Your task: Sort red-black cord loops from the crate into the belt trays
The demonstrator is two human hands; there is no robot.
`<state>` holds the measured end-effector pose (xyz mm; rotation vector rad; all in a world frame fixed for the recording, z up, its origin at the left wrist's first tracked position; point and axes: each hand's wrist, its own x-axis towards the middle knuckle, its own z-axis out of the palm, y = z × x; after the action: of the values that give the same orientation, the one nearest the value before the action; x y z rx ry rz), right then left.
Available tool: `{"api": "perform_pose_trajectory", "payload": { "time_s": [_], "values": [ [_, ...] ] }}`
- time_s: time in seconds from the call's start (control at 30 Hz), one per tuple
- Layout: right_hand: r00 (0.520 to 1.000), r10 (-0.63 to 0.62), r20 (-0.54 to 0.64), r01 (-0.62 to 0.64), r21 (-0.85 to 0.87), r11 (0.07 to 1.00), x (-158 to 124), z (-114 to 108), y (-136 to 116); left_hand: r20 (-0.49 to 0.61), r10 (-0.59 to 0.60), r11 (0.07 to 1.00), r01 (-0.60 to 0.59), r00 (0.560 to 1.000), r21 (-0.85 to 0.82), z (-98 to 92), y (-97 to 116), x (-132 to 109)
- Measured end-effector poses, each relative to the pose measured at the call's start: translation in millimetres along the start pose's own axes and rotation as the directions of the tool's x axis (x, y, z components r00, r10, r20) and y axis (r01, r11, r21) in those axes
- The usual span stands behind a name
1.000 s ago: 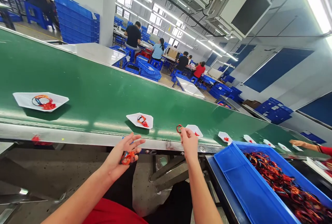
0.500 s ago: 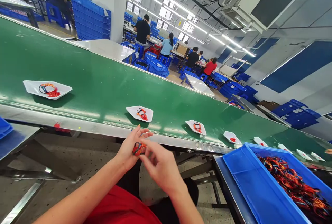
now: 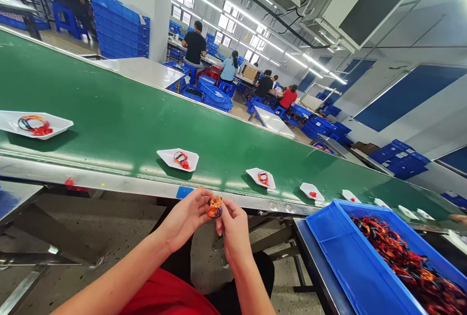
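Note:
A small bundle of looped orange, red and black bands [image 3: 214, 207] is held up in front of me, just below the conveyor's near edge. My right hand [image 3: 233, 227] is closed, pinching the bundle from the right between thumb and fingers. From the left, my left hand [image 3: 188, 220] curls its thumb and fingertips against the same bundle. White trays ride on the green belt beyond; the nearest tray [image 3: 168, 159] carries a similar looped band with a red piece. Another tray [image 3: 60, 125] at the far left holds the same kind of things.
The green conveyor belt [image 3: 120, 130] crosses the view with a metal rail along it. A blue bin [image 3: 335, 252] heaped with orange and black bands [image 3: 404, 261] stands at my right. Further small trays [image 3: 312, 191] line the belt. Co-workers sit among blue crates behind.
The bundle has moved from my left palm up and right, to between the fingertips of both hands. Trays and bin appear further left in view.

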<state>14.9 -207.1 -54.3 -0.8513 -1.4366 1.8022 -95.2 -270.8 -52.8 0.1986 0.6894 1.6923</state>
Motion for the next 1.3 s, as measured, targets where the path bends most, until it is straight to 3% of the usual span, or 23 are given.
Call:
{"api": "perform_pose_trajectory", "payload": {
  "time_s": [0.1, 0.2, 0.33, 0.57, 0.73, 0.87, 0.97, 1.03, 1.07, 1.13, 1.2, 1.23, 1.3],
  "values": [
    [0.981, 0.182, 0.072, -0.196, 0.343, 0.919, 2.1, -2.9, 1.9, -0.003, -0.012, 1.000, 0.012, 1.000, 0.028, -1.6, -2.2, -0.1],
    [0.935, 0.306, 0.180, -0.354, 0.534, 0.768, 3.9, -6.7, 3.5, -0.004, 0.000, 0.998, 0.001, 1.000, 0.059, -2.7, -3.2, -0.4],
    [0.904, 0.335, 0.267, -0.426, 0.628, 0.651, 6.1, -11.3, 6.5, 0.039, 0.048, 0.988, -0.053, 0.998, 0.146, -0.2, -4.7, -2.0],
    [0.893, 0.329, 0.308, -0.448, 0.681, 0.579, 8.5, -14.4, 13.8, 0.046, 0.133, 0.942, -0.141, 0.990, 0.304, 3.7, -8.8, -3.5],
    [0.909, 0.332, 0.253, -0.415, 0.628, 0.658, 7.4, -7.4, 15.2, 0.084, 0.234, 0.802, -0.241, 0.969, 0.546, 2.4, -11.3, -2.1],
    [0.946, 0.287, 0.151, -0.324, 0.482, 0.814, 4.5, -4.6, 15.2, 0.075, 0.310, 0.672, -0.274, 0.948, 0.688, -0.2, -11.8, 0.9],
    [0.984, 0.167, 0.054, -0.175, 0.282, 0.943, 11.6, -17.1, 11.0, 0.059, 0.347, 0.596, -0.269, 0.936, 0.757, -5.7, -9.4, 2.9],
    [0.995, 0.021, -0.096, -0.017, 0.043, 0.999, 24.6, -36.7, 3.0, 0.095, 0.454, 0.451, -0.321, 0.886, 0.833, -12.2, -6.4, 5.6],
    [0.982, -0.064, -0.180, 0.049, -0.087, 0.995, 33.4, -50.3, -2.9, 0.158, 0.532, 0.325, -0.373, 0.832, 0.869, -16.3, -4.8, 8.2],
    [0.927, -0.196, -0.319, 0.120, -0.244, 0.962, 53.6, -84.3, -18.0, 0.356, 0.654, -0.005, -0.467, 0.668, 0.884, -26.1, -2.8, 16.2],
    [0.859, -0.284, -0.427, 0.145, -0.328, 0.933, 74.2, -123.9, -34.9, 0.547, 0.667, -0.332, -0.455, 0.506, 0.826, -36.0, -3.6, 27.0],
    [0.820, -0.318, -0.475, 0.142, -0.370, 0.918, 83.4, -143.7, -43.0, 0.613, 0.641, -0.459, -0.410, 0.461, 0.788, -40.3, -4.9, 32.5],
    [0.754, -0.370, -0.544, 0.116, -0.444, 0.889, 97.6, -178.2, -55.7, 0.685, 0.588, -0.625, -0.295, 0.430, 0.723, -46.6, -8.6, 41.5]
  ]
}}
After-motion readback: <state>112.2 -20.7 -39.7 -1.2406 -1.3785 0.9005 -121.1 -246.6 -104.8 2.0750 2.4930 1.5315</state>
